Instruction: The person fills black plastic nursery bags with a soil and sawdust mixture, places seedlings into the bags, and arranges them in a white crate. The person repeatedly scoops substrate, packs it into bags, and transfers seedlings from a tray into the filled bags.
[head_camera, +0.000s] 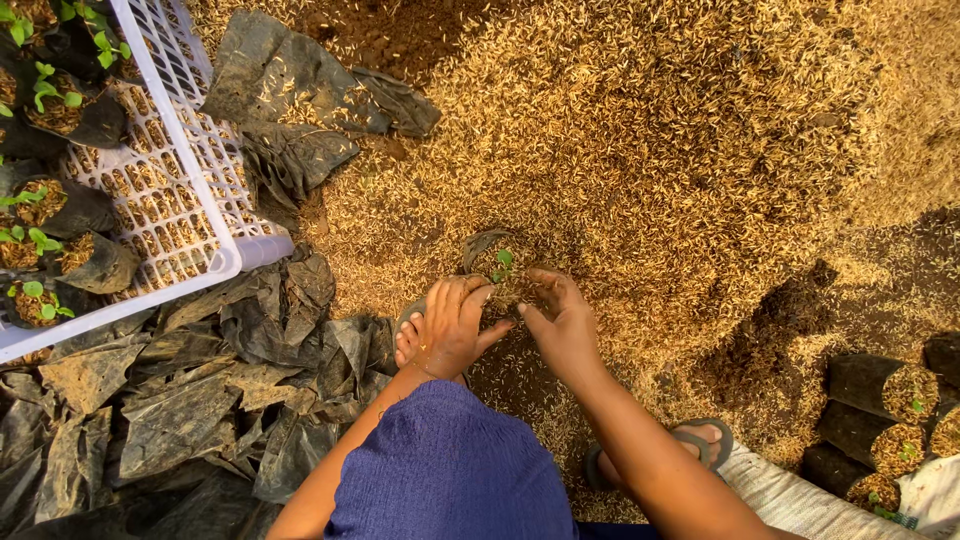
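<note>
A white plastic crate (190, 150) at upper left holds black bags with green seedlings (40, 195). Empty black bags (190, 400) lie crumpled below it. More filled bags (880, 420) stand at lower right.

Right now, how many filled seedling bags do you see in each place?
In the white crate: 6
Between the left hand and the right hand: 1, the seedling bag
By the right edge: at least 4
Total: at least 11

Both hands, left (452, 325) and right (562, 320), cup a seedling bag (497, 265) on rice husks (680, 130).
</note>
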